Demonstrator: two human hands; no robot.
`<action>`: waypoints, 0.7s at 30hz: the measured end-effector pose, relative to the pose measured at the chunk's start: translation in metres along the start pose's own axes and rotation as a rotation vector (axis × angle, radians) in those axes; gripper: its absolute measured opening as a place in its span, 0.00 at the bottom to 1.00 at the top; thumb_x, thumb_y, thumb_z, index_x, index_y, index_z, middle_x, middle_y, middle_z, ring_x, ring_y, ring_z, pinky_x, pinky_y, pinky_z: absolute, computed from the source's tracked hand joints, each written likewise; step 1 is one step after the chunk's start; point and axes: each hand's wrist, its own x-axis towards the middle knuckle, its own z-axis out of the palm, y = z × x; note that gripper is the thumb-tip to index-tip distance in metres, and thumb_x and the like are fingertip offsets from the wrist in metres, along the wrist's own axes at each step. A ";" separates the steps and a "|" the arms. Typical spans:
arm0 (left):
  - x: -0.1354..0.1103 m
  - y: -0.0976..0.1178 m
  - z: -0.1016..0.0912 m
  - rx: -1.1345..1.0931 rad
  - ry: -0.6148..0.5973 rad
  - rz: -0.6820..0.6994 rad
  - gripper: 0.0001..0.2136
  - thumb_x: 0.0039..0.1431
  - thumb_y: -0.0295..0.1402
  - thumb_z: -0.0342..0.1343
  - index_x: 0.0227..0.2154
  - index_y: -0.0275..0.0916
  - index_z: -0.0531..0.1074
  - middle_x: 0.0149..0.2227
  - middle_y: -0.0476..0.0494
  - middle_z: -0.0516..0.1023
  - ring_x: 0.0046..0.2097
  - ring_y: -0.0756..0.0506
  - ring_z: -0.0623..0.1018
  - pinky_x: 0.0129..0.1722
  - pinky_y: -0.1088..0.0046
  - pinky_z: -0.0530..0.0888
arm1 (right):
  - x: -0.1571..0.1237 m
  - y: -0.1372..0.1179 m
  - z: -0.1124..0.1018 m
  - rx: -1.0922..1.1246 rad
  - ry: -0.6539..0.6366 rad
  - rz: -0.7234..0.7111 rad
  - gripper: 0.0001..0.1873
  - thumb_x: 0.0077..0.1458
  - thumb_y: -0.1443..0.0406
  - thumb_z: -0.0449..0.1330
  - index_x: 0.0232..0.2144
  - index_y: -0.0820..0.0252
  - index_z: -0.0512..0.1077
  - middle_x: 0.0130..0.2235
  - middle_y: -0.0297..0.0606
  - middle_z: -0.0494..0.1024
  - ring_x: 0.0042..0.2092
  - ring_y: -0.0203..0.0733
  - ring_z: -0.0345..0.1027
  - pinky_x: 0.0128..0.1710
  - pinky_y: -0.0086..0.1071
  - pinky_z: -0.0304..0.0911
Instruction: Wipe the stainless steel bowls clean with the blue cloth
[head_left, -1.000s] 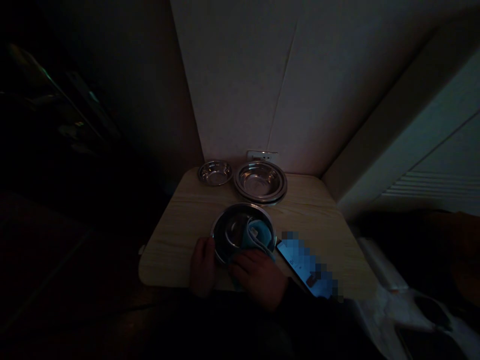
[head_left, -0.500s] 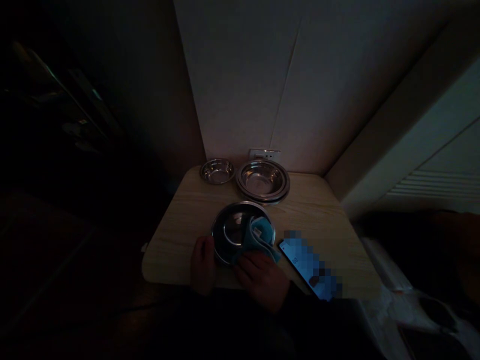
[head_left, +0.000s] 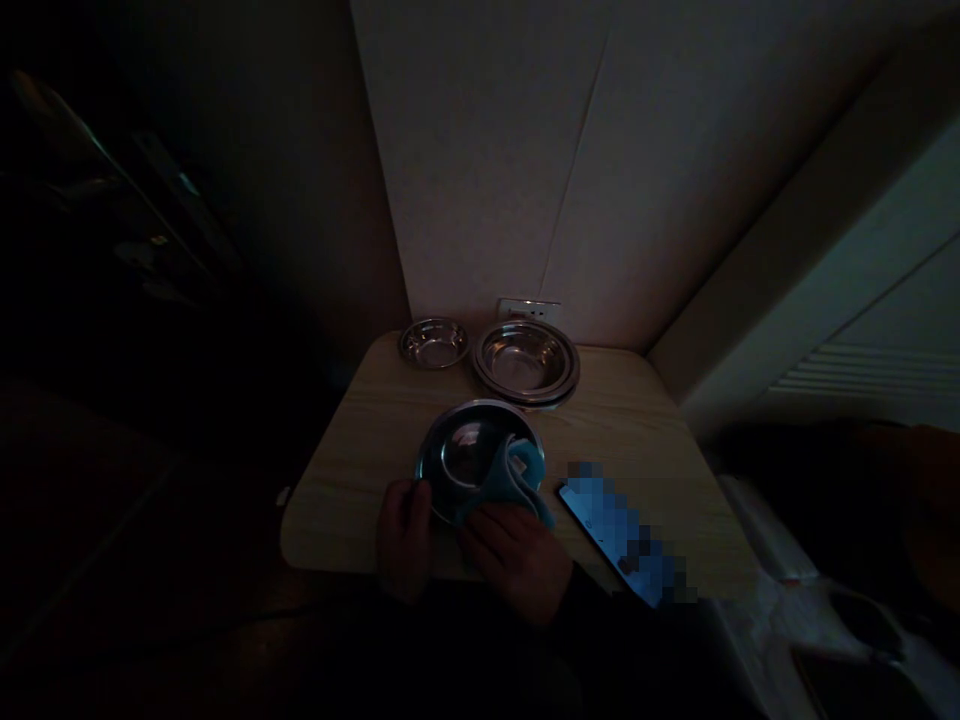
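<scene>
A steel bowl [head_left: 461, 455] sits tilted near the front edge of a small wooden table [head_left: 360, 450]. My left hand [head_left: 403, 535] grips the bowl's near left rim. My right hand [head_left: 517, 555] is closed on a blue cloth [head_left: 517, 472], which is pressed inside the bowl's right side. The scene is very dark.
Two more steel bowls stand at the back of the table: a small one [head_left: 433, 342] at left and a larger one [head_left: 529, 358] beside it. A lit phone [head_left: 619, 530] lies at my right. A wall socket [head_left: 527, 308] is behind the bowls.
The bowl has tipped and shifted slightly left, and the cloth has moved a little round inside it under my right hand.
</scene>
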 end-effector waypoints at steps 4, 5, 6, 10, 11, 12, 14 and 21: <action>-0.003 0.002 0.003 -0.003 -0.013 0.013 0.14 0.52 0.47 0.49 0.25 0.41 0.65 0.23 0.51 0.68 0.28 0.48 0.68 0.29 0.73 0.67 | -0.006 0.003 -0.004 -0.032 -0.002 0.027 0.12 0.61 0.72 0.48 0.40 0.64 0.72 0.39 0.44 0.77 0.43 0.43 0.68 0.42 0.37 0.64; -0.003 0.002 0.003 -0.003 -0.019 0.016 0.14 0.53 0.47 0.48 0.25 0.41 0.65 0.23 0.51 0.68 0.28 0.48 0.68 0.29 0.73 0.67 | -0.003 0.000 -0.001 -0.027 0.012 0.049 0.13 0.61 0.71 0.48 0.40 0.64 0.72 0.39 0.44 0.77 0.43 0.42 0.68 0.42 0.37 0.65; -0.003 0.002 0.002 -0.001 -0.024 0.020 0.14 0.53 0.47 0.48 0.25 0.41 0.65 0.23 0.51 0.68 0.27 0.48 0.68 0.29 0.73 0.67 | 0.001 -0.004 0.004 -0.017 0.033 0.071 0.13 0.61 0.71 0.47 0.39 0.65 0.72 0.39 0.44 0.77 0.43 0.42 0.68 0.42 0.36 0.65; -0.002 0.001 -0.001 0.010 -0.027 0.026 0.14 0.54 0.46 0.48 0.25 0.41 0.66 0.23 0.51 0.69 0.27 0.48 0.68 0.29 0.73 0.67 | 0.013 -0.015 0.018 0.008 0.078 0.118 0.13 0.61 0.71 0.47 0.42 0.66 0.71 0.41 0.46 0.77 0.45 0.42 0.68 0.43 0.35 0.65; -0.001 0.000 -0.001 0.011 -0.020 0.024 0.14 0.54 0.46 0.48 0.25 0.41 0.66 0.23 0.51 0.69 0.28 0.48 0.69 0.29 0.73 0.67 | 0.012 -0.014 0.018 0.007 0.051 0.105 0.13 0.61 0.71 0.48 0.44 0.66 0.70 0.42 0.46 0.76 0.45 0.43 0.67 0.43 0.36 0.65; -0.001 0.000 -0.001 0.009 -0.012 0.021 0.14 0.54 0.47 0.47 0.25 0.41 0.66 0.23 0.51 0.69 0.28 0.48 0.69 0.29 0.73 0.67 | 0.008 -0.012 0.015 0.005 0.016 0.082 0.14 0.61 0.70 0.48 0.45 0.65 0.70 0.43 0.46 0.76 0.46 0.43 0.67 0.44 0.37 0.64; -0.001 -0.001 0.000 0.002 0.002 0.012 0.15 0.54 0.48 0.47 0.25 0.41 0.65 0.23 0.51 0.69 0.28 0.48 0.69 0.29 0.73 0.67 | -0.002 -0.004 0.006 -0.004 -0.056 0.035 0.15 0.61 0.70 0.49 0.48 0.63 0.68 0.45 0.46 0.75 0.47 0.44 0.66 0.46 0.40 0.63; -0.002 0.000 0.002 -0.011 -0.015 0.024 0.15 0.54 0.47 0.47 0.24 0.41 0.64 0.22 0.52 0.67 0.27 0.49 0.67 0.29 0.73 0.67 | 0.005 0.008 0.001 0.010 -0.216 0.108 0.13 0.58 0.70 0.54 0.46 0.61 0.70 0.44 0.43 0.76 0.45 0.44 0.67 0.42 0.39 0.63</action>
